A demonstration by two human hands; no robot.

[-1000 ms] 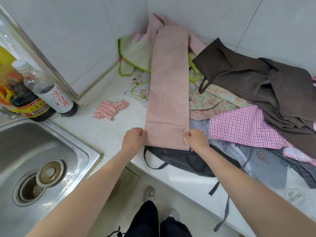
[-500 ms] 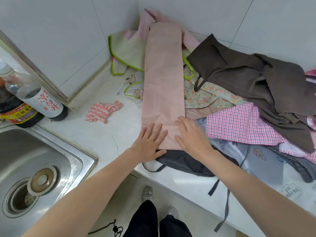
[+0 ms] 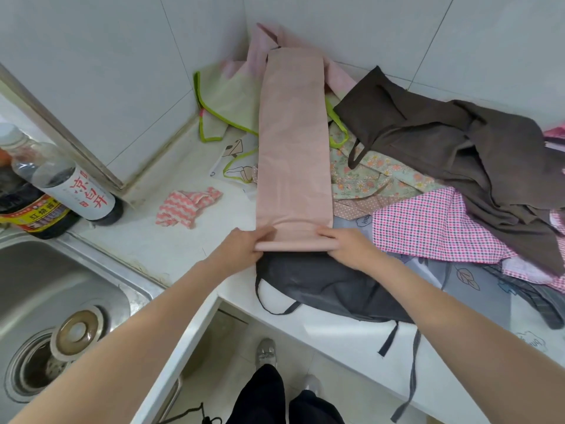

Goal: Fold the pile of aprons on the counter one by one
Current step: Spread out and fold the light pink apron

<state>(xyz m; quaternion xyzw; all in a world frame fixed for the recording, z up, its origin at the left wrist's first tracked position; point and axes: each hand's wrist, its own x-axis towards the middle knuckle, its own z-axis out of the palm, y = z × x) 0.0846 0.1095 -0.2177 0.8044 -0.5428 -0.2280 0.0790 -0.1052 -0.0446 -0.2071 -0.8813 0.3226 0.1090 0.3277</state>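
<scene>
On the white tabletop (image 3: 171, 252), a pink apron (image 3: 293, 142) folded into a long narrow strip runs from the near edge toward the tiled corner, its far end resting against the wall. Its near end is turned over into a small roll, lying crosswise between the two hands. Left hand (image 3: 237, 250): fingers curled round the left end of the roll, thumb on top of the cloth. Right hand (image 3: 351, 244): fingers curled round the right end of the roll in the same manner. Directly beneath the roll and nearer the viewer lies a black apron (image 3: 321, 286), its straps trailing over the tabletop edge. Right of the strip, the pile of unfolded aprons overlaps in layers: a pink checked apron (image 3: 428, 228), a floral apron (image 3: 376, 175), a dark brown apron (image 3: 458, 142) reaching toward the back wall, and a grey apron with leaf print (image 3: 467, 280) at the near right. Left of the strip, a pale green apron with bright green trim (image 3: 229, 99) lies in the corner. A small pink-and-white striped cloth (image 3: 186, 205) lies apart on bare tabletop to the left. Farther left, two dark-liquid bottles (image 3: 73, 185) stand beside a steel sink (image 3: 101, 283) with its drain strainer (image 3: 78, 332) tilted beside the drain opening.
</scene>
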